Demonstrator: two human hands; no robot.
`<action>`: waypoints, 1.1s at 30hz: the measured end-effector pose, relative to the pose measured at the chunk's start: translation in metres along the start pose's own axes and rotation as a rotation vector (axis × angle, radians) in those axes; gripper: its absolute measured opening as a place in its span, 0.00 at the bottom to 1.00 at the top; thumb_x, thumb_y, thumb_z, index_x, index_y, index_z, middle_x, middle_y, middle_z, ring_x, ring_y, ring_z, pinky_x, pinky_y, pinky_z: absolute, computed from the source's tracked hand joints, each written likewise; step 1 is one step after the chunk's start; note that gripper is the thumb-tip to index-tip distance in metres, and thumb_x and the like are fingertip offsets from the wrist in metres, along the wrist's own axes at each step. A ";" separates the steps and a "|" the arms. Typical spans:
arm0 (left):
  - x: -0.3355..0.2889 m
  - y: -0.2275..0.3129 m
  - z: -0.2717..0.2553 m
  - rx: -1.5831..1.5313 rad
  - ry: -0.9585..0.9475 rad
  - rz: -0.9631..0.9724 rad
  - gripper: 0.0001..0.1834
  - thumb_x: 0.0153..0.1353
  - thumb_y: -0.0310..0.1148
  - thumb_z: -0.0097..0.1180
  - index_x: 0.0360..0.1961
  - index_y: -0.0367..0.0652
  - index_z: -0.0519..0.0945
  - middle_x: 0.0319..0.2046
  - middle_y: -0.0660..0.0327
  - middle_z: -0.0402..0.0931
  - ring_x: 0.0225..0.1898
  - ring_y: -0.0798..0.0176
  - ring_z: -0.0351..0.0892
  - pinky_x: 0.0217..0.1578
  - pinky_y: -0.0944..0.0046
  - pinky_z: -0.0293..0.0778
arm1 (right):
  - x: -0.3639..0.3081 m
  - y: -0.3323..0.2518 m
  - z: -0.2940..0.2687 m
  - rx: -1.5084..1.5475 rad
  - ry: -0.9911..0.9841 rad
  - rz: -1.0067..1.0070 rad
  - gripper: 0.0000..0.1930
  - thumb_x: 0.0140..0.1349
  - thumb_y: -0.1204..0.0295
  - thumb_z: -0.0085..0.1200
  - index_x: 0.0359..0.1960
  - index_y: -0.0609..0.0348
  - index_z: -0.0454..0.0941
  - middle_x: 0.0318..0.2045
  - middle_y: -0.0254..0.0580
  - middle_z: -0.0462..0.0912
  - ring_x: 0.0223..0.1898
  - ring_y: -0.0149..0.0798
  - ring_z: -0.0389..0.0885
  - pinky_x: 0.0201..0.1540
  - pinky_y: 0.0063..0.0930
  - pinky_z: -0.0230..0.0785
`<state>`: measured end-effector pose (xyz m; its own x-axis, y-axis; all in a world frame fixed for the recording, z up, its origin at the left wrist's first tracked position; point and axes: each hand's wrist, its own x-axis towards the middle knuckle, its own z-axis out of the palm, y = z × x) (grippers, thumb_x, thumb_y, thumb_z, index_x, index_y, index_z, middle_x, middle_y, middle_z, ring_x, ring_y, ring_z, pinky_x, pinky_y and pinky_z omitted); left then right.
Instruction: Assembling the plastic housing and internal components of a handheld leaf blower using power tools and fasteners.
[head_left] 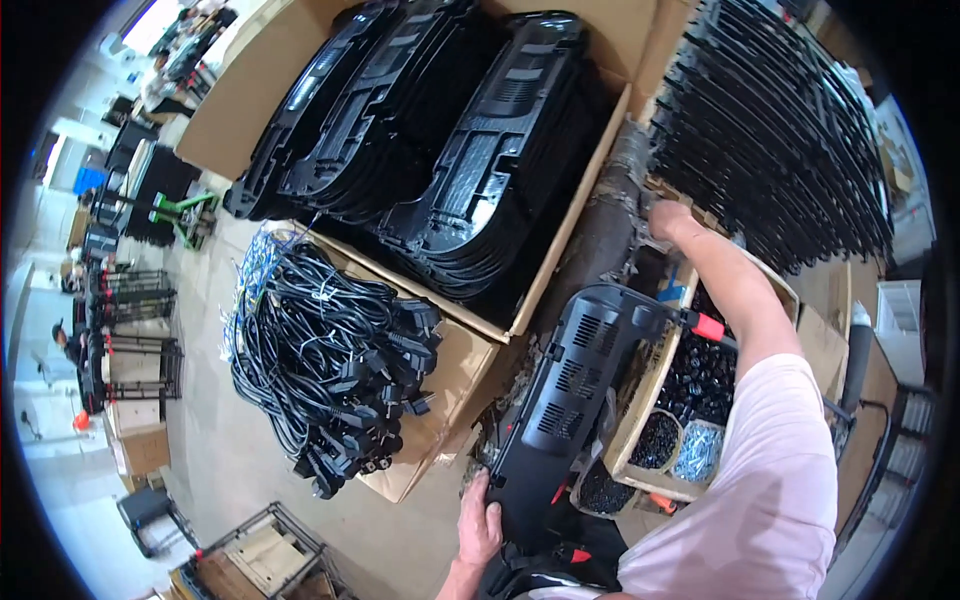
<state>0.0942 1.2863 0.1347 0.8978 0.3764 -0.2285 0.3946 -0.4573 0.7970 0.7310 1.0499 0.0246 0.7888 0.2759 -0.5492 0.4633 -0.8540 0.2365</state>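
A long black plastic cover (575, 370) with vent slots lies lengthwise in front of me, its lower end close to my body. My left hand (480, 522) holds its lower left edge, thumb on the near side. My right arm stretches forward past the cover's far end. There my right hand (670, 222) is closed beside a dark worn roll-like surface (612, 225), below the rack of black bars; its fingertips and anything in them are hidden. Right of the cover, a parts box (622, 452) holds black pieces (700, 375) and a tub of bluish-silver screws (699, 450).
A large carton (570, 270) of stacked black plastic panels (480, 180) stands ahead. Bundled black power cords (320, 350) with plugs lie left of it. Many black bars (770, 140) rise at far right. A red-tipped piece (703, 325) sticks out near my right forearm.
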 end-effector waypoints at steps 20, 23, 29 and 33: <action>0.001 0.076 -0.020 0.003 -0.253 0.600 0.18 0.68 0.27 0.61 0.57 0.34 0.79 0.53 0.47 0.81 0.57 0.41 0.79 0.61 0.47 0.73 | -0.743 -0.161 0.185 1.548 -0.298 0.364 0.18 0.69 0.61 0.63 0.51 0.63 0.87 0.38 0.45 0.91 0.38 0.34 0.88 0.47 0.33 0.81; -0.006 0.128 0.045 0.017 -0.731 0.788 0.08 0.69 0.29 0.60 0.47 0.41 0.82 0.43 0.51 0.82 0.50 0.43 0.82 0.51 0.48 0.78 | -0.781 -0.231 0.266 1.637 -0.327 0.551 0.19 0.68 0.62 0.63 0.51 0.64 0.87 0.37 0.45 0.91 0.37 0.36 0.89 0.47 0.32 0.81; 0.032 0.065 0.208 0.815 -1.233 1.167 0.18 0.63 0.30 0.61 0.55 0.49 0.84 0.52 0.51 0.82 0.56 0.44 0.82 0.58 0.47 0.79 | -0.791 -0.301 0.303 1.825 -0.131 0.662 0.18 0.68 0.66 0.60 0.53 0.67 0.86 0.41 0.45 0.91 0.35 0.34 0.87 0.45 0.32 0.81; 0.033 0.035 0.245 1.009 -1.439 1.372 0.29 0.62 0.28 0.61 0.65 0.62 0.77 0.55 0.51 0.75 0.58 0.43 0.81 0.57 0.45 0.80 | -0.798 -0.321 0.335 2.024 0.068 0.774 0.18 0.68 0.66 0.61 0.52 0.67 0.87 0.36 0.41 0.90 0.33 0.31 0.86 0.40 0.29 0.80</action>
<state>0.1859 1.0853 0.0179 -0.0597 -0.8861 -0.4596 -0.8914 -0.1600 0.4241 -0.1825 0.9563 0.1183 0.5887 -0.2890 -0.7549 -0.7754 0.0619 -0.6284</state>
